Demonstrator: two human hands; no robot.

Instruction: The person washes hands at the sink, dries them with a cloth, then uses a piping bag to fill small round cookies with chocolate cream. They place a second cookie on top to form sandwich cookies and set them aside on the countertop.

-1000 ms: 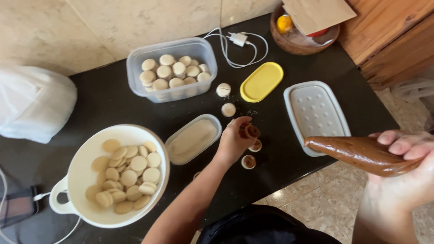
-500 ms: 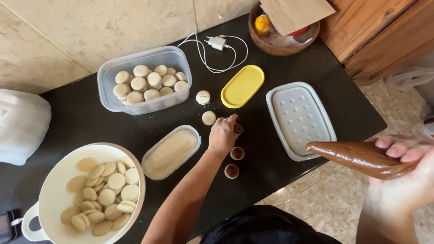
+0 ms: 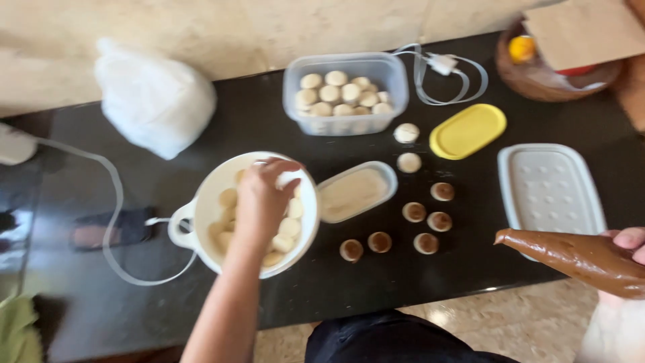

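1. The left hand (image 3: 263, 198) reaches into the white bowl (image 3: 195, 215) of pale biscuits (image 3: 290, 227), fingers curled down; whether they grip one cannot be told.
2. The right hand (image 3: 628, 245) clasps a brown piping bag (image 3: 571, 254) at the near right.
3. Six topped biscuits (image 3: 414, 212) lie between; the step looks like fetching a biscuit, which next calls for a clean pinch.

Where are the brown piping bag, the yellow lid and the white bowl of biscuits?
brown piping bag (image 3: 571, 253), head view, middle of the filled bag.
yellow lid (image 3: 468, 130), head view, centre of its top.
white bowl (image 3: 180, 225), head view, its handle on the left rim.
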